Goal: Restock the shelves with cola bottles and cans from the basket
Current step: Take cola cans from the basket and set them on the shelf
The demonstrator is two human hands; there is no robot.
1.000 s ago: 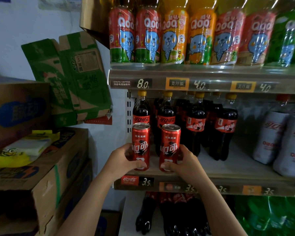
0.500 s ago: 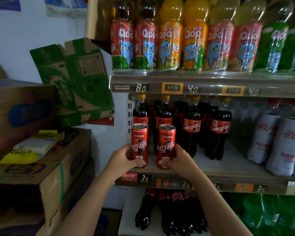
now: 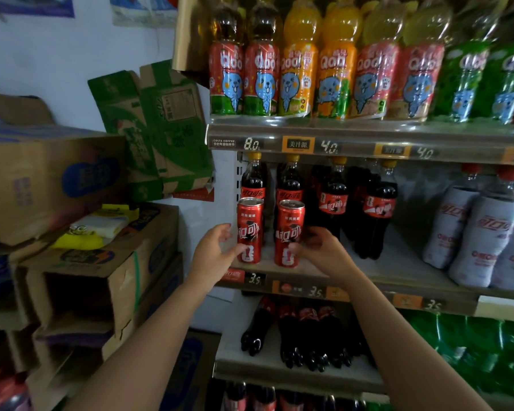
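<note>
Cola cans (image 3: pixel 250 229) upright on shelf (image 3: pixel 398 264), left hand (image 3: pixel 215 255), right hand (image 3: pixel 324 252) loosely flanking

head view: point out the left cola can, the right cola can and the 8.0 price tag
left cola can (image 3: pixel 250 221): head view, red label at mid-body
right cola can (image 3: pixel 290 222): head view, red label at mid-body
8.0 price tag (image 3: pixel 251 144): head view, on the digits

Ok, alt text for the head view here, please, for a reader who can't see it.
Two red cola cans stand upright at the front of the middle shelf, the left can loosely cupped by the left hand, the right can by the right hand. Dark cola bottles stand behind; juice bottles fill the shelf above, cardboard boxes sit left.
</note>
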